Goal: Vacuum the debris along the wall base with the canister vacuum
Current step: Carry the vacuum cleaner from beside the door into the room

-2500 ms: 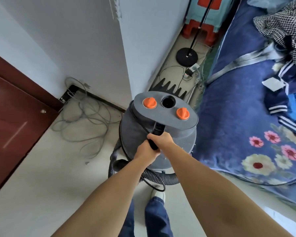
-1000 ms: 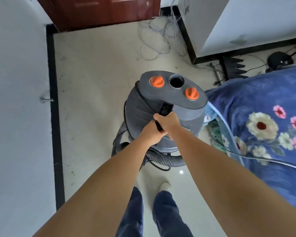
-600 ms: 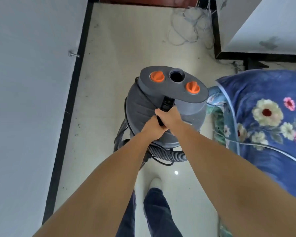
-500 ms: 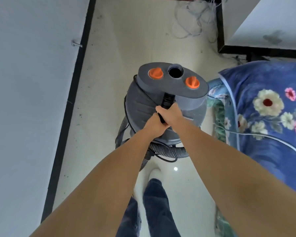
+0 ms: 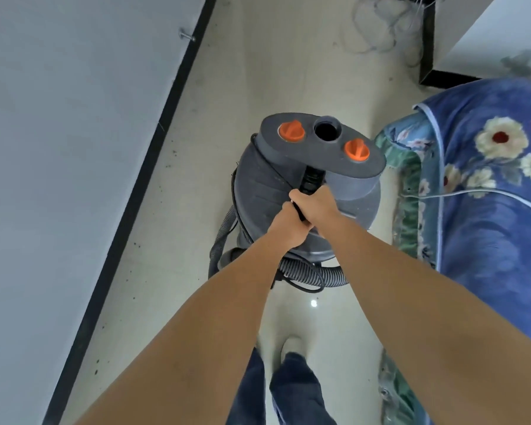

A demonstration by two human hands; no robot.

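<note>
Both hands are wrapped tight around the black handle [image 5: 309, 182] of the canister vacuum [image 5: 304, 185]. The left hand [image 5: 285, 222] grips it lower down and the right hand [image 5: 314, 204] grips it just above, so the two hands touch each other.

The vacuum is a round grey tub with a flat grey top. Two orange knobs [image 5: 291, 132] sit on that top with a dark round hole [image 5: 327, 131] between them. A grey ribbed hose [image 5: 313, 274] curls around the bottom of the tub, and a thin black cord [image 5: 304, 288] loops beside it. I cannot tell if the tub is sitting on the floor [image 5: 258, 72] or lifted off it a little.

The vacuum is in the middle of the pale floor, between a white wall [image 5: 59, 148] on the left and a bed with a blue flowery blanket [image 5: 488, 179] on the right. A black strip [image 5: 135, 207] runs along the bottom of the wall. Small dark bits of debris [image 5: 174, 153] lie on the floor next to that strip. Farther off, a heap of grey wires [image 5: 390, 26] lies by a corner. The person's blue trouser legs [image 5: 288, 391] and a pale shoe [image 5: 292, 345] show below the arms.
</note>
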